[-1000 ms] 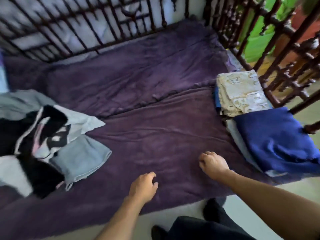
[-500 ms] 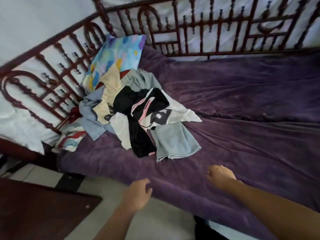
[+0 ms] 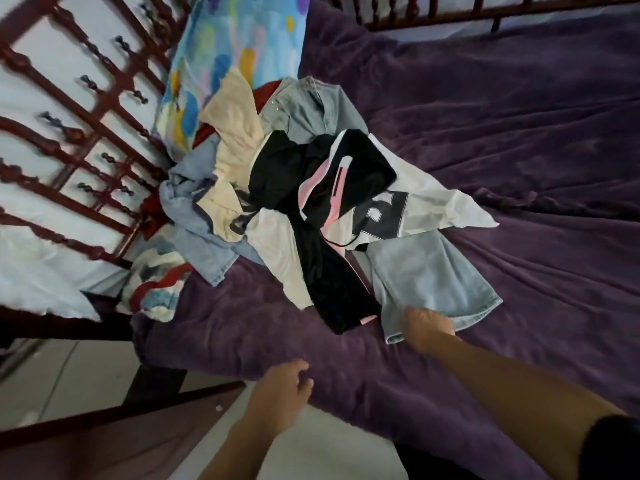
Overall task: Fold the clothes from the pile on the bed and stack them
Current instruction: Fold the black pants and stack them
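Pale jeans [image 3: 426, 271] hem under right grip [image 3: 429, 327], clamp unclear; left grip [image 3: 280, 389] loose, empty, apart from pile [image 3: 311, 188].

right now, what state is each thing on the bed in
clothes pile, unfolded, heaped
light blue jeans, unfolded, one leg flat on the purple blanket
black garment, crumpled on top of the pile
right hand, on the jeans hem, grip unclear
left hand, loosely curled, holding nothing
patterned pillow, propped behind the pile
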The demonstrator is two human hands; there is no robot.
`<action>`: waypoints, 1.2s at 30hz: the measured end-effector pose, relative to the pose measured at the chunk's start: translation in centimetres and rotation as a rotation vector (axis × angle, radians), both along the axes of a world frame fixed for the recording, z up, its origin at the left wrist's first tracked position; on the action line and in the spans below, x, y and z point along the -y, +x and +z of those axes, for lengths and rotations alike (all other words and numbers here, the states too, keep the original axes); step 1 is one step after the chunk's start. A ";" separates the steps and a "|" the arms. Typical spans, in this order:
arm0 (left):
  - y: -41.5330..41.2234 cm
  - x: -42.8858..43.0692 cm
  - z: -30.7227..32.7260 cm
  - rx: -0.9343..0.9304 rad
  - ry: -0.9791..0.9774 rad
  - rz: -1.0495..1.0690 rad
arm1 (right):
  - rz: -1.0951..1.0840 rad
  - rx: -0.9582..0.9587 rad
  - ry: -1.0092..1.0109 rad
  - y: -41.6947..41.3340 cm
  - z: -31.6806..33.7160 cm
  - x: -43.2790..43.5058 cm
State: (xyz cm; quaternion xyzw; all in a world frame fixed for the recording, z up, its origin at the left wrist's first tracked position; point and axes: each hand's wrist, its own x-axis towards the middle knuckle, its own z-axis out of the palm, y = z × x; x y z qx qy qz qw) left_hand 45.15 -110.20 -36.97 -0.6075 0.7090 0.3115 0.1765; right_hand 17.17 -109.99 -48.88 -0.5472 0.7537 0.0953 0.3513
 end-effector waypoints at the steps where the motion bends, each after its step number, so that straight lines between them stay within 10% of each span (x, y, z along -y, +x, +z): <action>1: 0.3 1.5 0.2 -0.008 -0.016 0.019 | 0.009 -0.033 0.013 0.2 0.2 1.5; 13: 5.5 15.1 -3.2 -0.076 0.051 0.035 | -0.219 0.126 -0.136 6.6 0.3 23.7; 22: 10.7 27.3 -8.1 -0.123 0.095 -0.129 | 0.172 -0.252 -0.162 11.0 -3.6 32.9; 31: 8.6 35.1 -5.1 -0.150 0.031 -0.282 | -1.292 0.757 -0.448 8.8 7.3 31.9; 36: 0.6 36.1 -0.7 -0.394 -0.238 -0.287 | -1.473 1.160 -0.519 6.3 19.0 28.8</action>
